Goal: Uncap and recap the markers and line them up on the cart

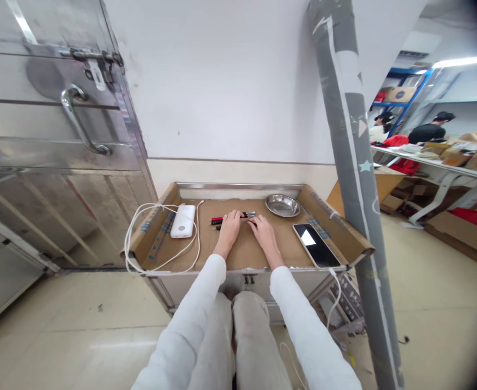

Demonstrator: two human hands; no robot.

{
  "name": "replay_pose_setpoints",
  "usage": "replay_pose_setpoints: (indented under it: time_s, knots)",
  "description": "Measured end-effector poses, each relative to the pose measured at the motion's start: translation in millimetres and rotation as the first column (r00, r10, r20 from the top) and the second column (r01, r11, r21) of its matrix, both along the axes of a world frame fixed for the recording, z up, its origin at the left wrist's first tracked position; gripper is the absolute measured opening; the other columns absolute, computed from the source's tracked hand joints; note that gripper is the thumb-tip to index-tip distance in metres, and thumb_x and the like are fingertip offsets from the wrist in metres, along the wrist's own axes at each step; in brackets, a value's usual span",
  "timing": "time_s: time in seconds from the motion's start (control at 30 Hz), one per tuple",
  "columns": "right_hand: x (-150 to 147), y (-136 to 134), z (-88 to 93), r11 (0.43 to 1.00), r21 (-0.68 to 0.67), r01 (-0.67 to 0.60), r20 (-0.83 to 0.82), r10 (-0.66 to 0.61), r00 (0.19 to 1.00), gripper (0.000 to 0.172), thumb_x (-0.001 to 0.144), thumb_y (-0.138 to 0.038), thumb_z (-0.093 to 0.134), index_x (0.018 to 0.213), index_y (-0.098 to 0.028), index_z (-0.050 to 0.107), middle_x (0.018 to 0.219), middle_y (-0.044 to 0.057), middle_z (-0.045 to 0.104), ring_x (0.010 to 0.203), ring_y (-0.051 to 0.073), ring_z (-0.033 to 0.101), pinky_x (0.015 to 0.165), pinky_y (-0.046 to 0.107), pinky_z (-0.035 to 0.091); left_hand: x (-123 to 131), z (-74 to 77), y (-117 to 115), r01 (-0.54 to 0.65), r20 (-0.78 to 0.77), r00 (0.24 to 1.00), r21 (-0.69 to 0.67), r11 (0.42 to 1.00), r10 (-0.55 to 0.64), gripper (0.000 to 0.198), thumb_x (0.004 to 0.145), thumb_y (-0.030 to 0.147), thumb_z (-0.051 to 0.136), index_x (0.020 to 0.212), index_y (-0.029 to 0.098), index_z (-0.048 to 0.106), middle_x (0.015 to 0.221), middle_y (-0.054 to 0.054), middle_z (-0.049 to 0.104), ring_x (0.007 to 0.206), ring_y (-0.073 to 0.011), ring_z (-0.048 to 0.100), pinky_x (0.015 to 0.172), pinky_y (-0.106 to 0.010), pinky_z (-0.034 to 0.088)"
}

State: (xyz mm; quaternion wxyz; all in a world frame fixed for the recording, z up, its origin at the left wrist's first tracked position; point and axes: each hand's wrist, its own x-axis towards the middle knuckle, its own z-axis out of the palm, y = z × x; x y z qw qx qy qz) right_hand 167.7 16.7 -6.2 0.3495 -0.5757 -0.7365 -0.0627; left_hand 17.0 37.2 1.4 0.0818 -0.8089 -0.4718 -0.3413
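Several pens [216, 220], red and black, lie on the cardboard-lined tabletop [238, 254] near its middle. My left hand [231, 223] rests over them with its fingers together, covering their middle parts. Just to the right, my right hand [262, 228] has its fingers bent and pressed together near the pens' right ends; what it may hold is too small to make out. A round metal dish [282, 206] stands behind and to the right of my right hand.
A white power bank [183, 221] with a looped white cable [200, 230] lies at the left. At the right is a black phone [315, 246]. A tall grey roll [354, 135] leans beside the table. Two people sit far right.
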Motion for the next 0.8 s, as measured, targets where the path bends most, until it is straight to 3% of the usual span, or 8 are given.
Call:
replay_pose_setpoints:
  time_s: [0.13,0.37,0.57,0.8]
  knots:
    - [2,3,-2.5,1.0,-0.014,0.014,0.017,-0.013,1.0,0.024,0.092,-0.031,0.043,0.091,-0.021,0.066,0.087,0.008,0.058,0.08,0.019,0.055,0.075,0.03,0.043,2,-1.3,2,-0.057,-0.029,0.998,-0.004,0.998,0.057,0.022,0.092,0.012,0.033,0.095,0.017,0.055,0.095,-0.009,0.06,0.089,-0.023,0.054,0.079,-0.036,0.041]
    - [3,5,-3.4,0.998,-0.055,0.01,-0.041,-0.012,0.999,0.019,0.089,-0.027,0.048,0.089,-0.021,0.067,0.084,0.005,0.055,0.075,0.017,0.054,0.076,0.03,0.045,1,-2.4,1,-0.036,-0.044,0.998,-0.007,0.999,0.035,0.02,0.091,0.012,0.038,0.097,0.018,0.056,0.098,-0.008,0.058,0.094,-0.0228,0.052,0.081,-0.037,0.04]
    - [3,8,-6.3,0.993,-0.071,-0.095,-0.19,0.08,0.979,0.021,0.086,-0.021,0.046,0.09,-0.02,0.068,0.089,0.006,0.055,0.081,0.018,0.057,0.079,0.032,0.047,1,-2.2,-6,-0.019,-0.03,0.999,-0.001,1.0,0.019,0.021,0.087,0.011,0.042,0.092,0.019,0.061,0.105,-0.011,0.055,0.1,-0.0254,0.049,0.083,-0.041,0.041]
    - [4,11,-8.9,0.982,-0.034,-0.183,-0.224,0.171,0.96,0.03,0.085,-0.012,0.038,0.099,-0.02,0.063,0.099,0.008,0.059,0.095,0.019,0.056,0.088,0.032,0.044,0,-3.2,-7,-0.057,-0.007,0.998,-0.002,0.998,0.057,0.015,0.089,0.018,0.045,0.088,0.019,0.061,0.107,-0.011,0.053,0.101,-0.0262,0.048,0.085,-0.043,0.04]
